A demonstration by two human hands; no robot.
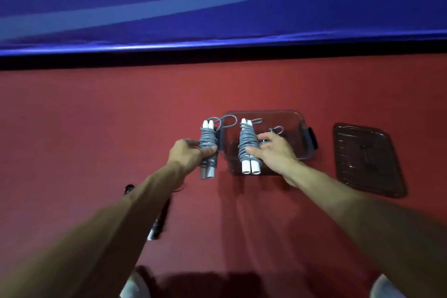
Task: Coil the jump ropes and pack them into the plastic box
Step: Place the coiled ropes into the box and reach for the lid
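Note:
Two coiled jump ropes, each a pair of white handles wrapped in grey cord, are held above the red floor. My left hand (187, 152) grips one bundle (207, 145) just left of the clear plastic box (300, 126). My right hand (273, 150) holds the other bundle (247, 146) over the box's left half. Behind my right hand's fingers, inside the box, a further grey cord loop (277, 130) shows; the rest of it is hidden.
The box's dark translucent lid (367, 159) lies flat on the floor to the right. A dark, blurred rod-like object (157, 222) lies under my left forearm. A blue banner wall runs across the back. My shoes show at the bottom edge.

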